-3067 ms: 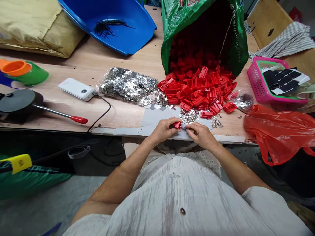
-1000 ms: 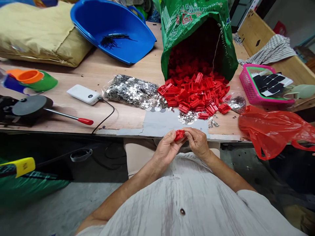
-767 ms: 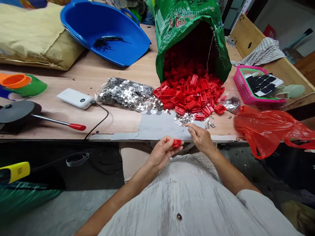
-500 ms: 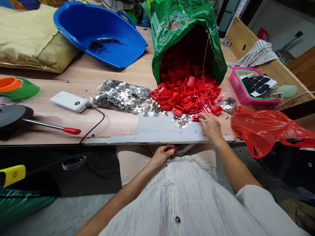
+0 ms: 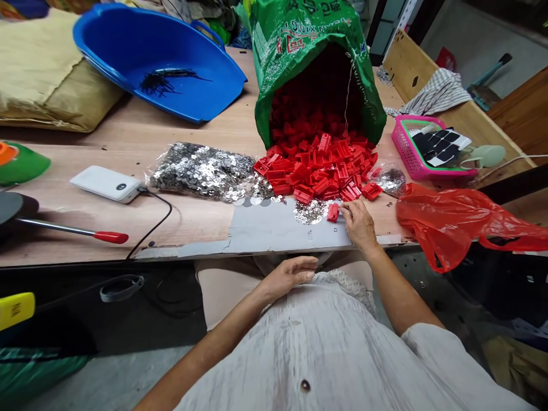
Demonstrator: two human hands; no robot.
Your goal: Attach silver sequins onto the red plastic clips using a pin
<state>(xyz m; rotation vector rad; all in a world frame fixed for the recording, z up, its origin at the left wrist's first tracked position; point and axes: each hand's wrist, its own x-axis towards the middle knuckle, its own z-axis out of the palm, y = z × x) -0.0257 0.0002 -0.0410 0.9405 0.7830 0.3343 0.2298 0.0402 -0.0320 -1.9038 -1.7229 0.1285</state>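
Note:
My right hand (image 5: 358, 224) is over the grey sheet (image 5: 274, 228) at the table's front edge. Its thumb and fingers pinch the edge of a small red plastic part (image 5: 333, 212). Just left of that part lies a small heap of silver metal pieces (image 5: 311, 211). Below the table edge, in front of my lap, my left hand (image 5: 293, 274) has its fingers stretched out, and nothing shows in it. A large pile of similar red parts (image 5: 319, 168) spills toward me from a green sack (image 5: 268, 80) lying on its side.
A clear bag of silver pieces (image 5: 201, 171) lies left of the pile. Farther left are a white power bank (image 5: 105, 184) with a cable and a lever with a red grip (image 5: 111, 237). A blue scoop (image 5: 188, 103) stands behind; a pink basket (image 5: 413, 154) and red plastic bag (image 5: 462, 220) lie right.
My left hand has opened, and the red part it held is out of sight. My right hand has lifted or turned the red part on the sheet. The view has shifted slightly.

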